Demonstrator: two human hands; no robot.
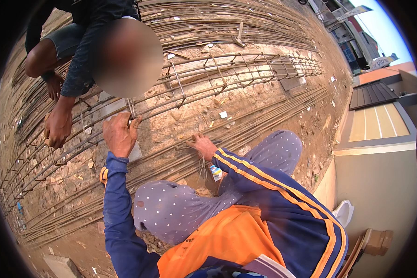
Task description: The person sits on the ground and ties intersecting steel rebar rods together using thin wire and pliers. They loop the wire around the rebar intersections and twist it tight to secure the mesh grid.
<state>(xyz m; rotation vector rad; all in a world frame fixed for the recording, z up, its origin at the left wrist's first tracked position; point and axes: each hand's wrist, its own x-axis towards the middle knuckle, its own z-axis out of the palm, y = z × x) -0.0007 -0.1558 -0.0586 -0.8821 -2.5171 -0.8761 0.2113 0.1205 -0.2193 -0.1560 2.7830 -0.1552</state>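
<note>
A long rebar cage point(184, 100) of steel bars and square stirrups runs across the ground before me. My left hand point(120, 133) is curled around its near bar beside a stirrup. A thin tie wire point(160, 133) stretches from there towards my right hand point(204, 147). That hand is closed around a bunch of tie wires point(203, 169), whose loose ends hang below it. A dark metal tool point(217, 141), partly hidden by the fingers, also shows at this hand; its kind is unclear.
Loose rebar point(250, 120) lies between me and the cage, with more rods point(229, 17) beyond it. A co-worker's hand point(59, 121) is at the cage on the left. A hammer point(239, 36) lies on the far rods. A printed packet point(215, 172) sits near my knee. Right stands a wall point(375, 184).
</note>
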